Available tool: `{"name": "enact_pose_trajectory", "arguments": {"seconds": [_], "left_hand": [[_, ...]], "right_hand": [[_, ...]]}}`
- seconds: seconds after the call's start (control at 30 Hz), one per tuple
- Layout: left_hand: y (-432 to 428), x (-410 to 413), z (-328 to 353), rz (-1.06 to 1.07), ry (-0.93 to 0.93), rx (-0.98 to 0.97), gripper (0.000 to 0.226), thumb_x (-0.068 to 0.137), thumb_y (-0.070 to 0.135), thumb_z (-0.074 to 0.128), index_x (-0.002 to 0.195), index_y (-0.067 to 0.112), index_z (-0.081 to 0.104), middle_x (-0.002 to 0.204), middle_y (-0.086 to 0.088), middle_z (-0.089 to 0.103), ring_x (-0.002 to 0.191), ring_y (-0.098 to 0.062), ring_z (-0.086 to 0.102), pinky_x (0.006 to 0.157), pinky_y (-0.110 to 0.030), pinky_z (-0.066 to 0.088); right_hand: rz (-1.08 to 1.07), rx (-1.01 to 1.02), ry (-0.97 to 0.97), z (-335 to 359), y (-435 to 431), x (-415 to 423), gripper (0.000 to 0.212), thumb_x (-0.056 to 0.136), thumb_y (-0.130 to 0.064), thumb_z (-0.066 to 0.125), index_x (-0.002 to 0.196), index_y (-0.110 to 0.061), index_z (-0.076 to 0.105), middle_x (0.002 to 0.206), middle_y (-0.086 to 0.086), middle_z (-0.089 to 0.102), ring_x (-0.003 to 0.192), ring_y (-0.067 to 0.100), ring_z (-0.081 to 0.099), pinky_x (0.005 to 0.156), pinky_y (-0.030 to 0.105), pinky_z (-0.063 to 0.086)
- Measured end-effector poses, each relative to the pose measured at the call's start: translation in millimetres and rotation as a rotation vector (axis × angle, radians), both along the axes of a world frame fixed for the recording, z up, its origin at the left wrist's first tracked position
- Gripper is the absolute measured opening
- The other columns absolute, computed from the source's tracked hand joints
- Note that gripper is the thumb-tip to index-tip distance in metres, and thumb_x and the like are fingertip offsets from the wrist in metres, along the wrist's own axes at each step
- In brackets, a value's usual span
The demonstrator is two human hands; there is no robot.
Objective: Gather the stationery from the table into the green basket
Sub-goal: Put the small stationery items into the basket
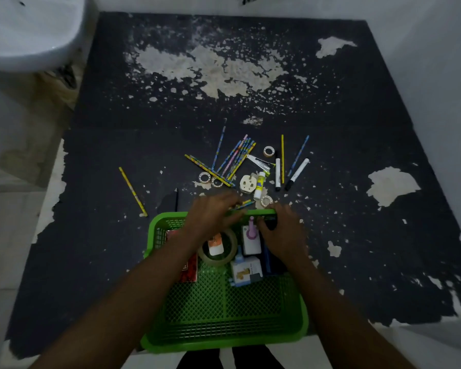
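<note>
Midway, I'd say: green basket (224,339) sits at the table's (91,249) near edge, half loaded. Left hand (213,214) pinches a pencil (245,203) over its far rim; right hand (281,233), can't tell its grip. Next needs scooping the pencil pile (238,155) beyond it.

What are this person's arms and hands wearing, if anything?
Nothing visible. The left hand and right hand are ungloved, the left forearm and right forearm bare to the frame's edge: no sleeve, watch or bracelet. Rings are too small to judge in this dim light.
</note>
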State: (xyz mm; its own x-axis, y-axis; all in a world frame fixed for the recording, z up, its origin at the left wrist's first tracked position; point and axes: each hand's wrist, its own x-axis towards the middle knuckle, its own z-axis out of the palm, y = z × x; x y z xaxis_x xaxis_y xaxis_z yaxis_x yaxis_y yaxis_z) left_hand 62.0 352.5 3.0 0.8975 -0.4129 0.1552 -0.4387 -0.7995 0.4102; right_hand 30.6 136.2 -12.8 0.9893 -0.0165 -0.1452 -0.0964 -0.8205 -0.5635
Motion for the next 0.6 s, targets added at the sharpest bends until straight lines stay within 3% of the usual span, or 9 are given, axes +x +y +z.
{"name": "enact_pose_trajectory", "arguments": {"seconds": [0.07,0.2,0.37,0.47,0.6], "left_hand": [[-20,33,4,0.085,0.11,0.009,0.033,0.094,0.041,0.062,0.12,0.022,0.065,0.115,-0.001,0.066,0.091,-0.027,0.069,0.067,-0.037,0.055],[-49,82,-8,0.099,0.306,0.215,0.056,0.093,0.032,0.063,0.145,0.021,0.045,0.141,-0.007,0.05,0.116,-0.036,0.06,0.082,-0.044,0.051],[-62,97,-26,0.101,0.347,0.476,0.053,0.091,0.03,0.07,0.139,0.018,0.053,0.133,-0.01,0.059,0.12,-0.033,0.061,0.092,-0.044,0.052],[-59,99,-28,0.088,0.304,0.537,0.055,0.091,0.039,0.069,0.14,0.02,0.052,0.131,-0.009,0.061,0.119,-0.032,0.061,0.093,-0.043,0.05],[-44,92,-21,0.067,0.202,0.524,0.057,0.095,0.052,0.056,0.14,0.017,0.048,0.135,-0.009,0.058,0.128,-0.031,0.052,0.109,-0.048,0.031]], "right_hand": [[0.006,0.005,-0.019,-2,-1,0,0.032,0.084,-0.052,0.055,0.103,-0.026,0.057,0.102,-0.001,0.055,0.095,0.02,0.054,0.075,0.034,0.046],[0.005,-0.028,-0.026,-5,-1,-2,0.033,0.09,-0.041,0.063,0.114,-0.019,0.057,0.111,0.002,0.055,0.105,0.023,0.052,0.079,0.028,0.035],[-0.019,-0.026,0.015,-5,-1,-3,0.046,0.091,-0.04,0.063,0.127,-0.015,0.054,0.124,0.006,0.053,0.115,0.026,0.049,0.089,0.033,0.039],[-0.011,-0.038,-0.01,-4,0,-3,0.043,0.09,-0.041,0.063,0.124,-0.017,0.055,0.121,0.005,0.053,0.112,0.025,0.051,0.086,0.034,0.041],[-0.017,-0.013,-0.003,-7,-1,-3,0.043,0.09,-0.042,0.063,0.124,-0.017,0.055,0.12,0.005,0.054,0.111,0.024,0.05,0.085,0.036,0.044]]}}
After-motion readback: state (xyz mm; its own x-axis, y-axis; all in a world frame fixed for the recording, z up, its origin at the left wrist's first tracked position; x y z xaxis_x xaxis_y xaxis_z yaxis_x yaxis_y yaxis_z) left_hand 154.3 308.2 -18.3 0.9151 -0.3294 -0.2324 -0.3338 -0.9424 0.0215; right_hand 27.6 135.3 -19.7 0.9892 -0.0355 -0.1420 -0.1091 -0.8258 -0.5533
